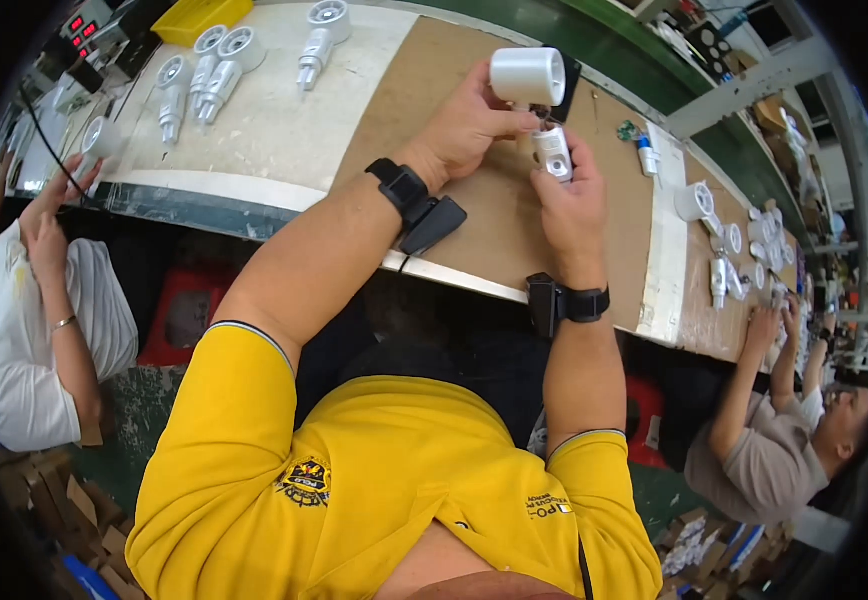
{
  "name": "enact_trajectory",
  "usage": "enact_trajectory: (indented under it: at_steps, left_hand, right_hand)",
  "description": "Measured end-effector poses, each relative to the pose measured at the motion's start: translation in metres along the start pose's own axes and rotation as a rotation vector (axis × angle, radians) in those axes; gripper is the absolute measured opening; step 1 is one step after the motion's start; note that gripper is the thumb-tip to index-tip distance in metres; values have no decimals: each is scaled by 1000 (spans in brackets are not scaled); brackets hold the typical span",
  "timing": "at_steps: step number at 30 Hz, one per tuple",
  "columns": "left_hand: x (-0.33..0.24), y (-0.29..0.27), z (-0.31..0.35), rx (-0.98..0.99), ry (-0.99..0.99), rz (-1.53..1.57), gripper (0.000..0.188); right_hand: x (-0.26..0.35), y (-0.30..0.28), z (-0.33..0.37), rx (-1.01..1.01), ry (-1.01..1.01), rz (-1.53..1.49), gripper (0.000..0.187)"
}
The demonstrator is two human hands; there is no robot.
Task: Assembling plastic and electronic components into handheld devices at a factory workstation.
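Observation:
Above the brown board on the bench, my left hand is closed on the white drum-shaped head of what looks like a handheld fan. My right hand grips its short white handle, thumb along the near side. Small dark bits, too fine to make out, show where the head meets the handle. My left thumb presses near that joint. Behind the head, a flat black object is partly hidden.
Several similar white fans stand on the bench at left, near a yellow bin. A blue-and-white part lies right of the board. More white pieces sit farther right. Co-workers sit on both sides; a metal post rises at right.

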State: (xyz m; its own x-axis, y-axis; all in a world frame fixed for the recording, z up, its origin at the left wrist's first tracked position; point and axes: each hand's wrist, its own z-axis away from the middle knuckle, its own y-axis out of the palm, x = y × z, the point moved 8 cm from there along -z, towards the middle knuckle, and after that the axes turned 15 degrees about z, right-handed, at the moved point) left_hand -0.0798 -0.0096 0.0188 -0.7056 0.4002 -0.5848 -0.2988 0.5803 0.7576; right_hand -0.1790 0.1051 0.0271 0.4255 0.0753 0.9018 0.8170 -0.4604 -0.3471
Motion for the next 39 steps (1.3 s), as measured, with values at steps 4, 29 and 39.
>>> enact_trajectory:
  at_steps: [4, 29, 39]
  left_hand:
    - [2, 12, 3, 38, -62, 43, 66]
    - [6, 14, 4, 47, -49, 13, 67]
    - [8, 19, 8, 52, -20, 11, 68]
  right_hand:
    - [5, -12, 8, 33, -20, -51, 43]
    - [1, -18, -2, -198, -176, -57, 49]
    - [-6, -13, -5, -181, -22, -191, 40]
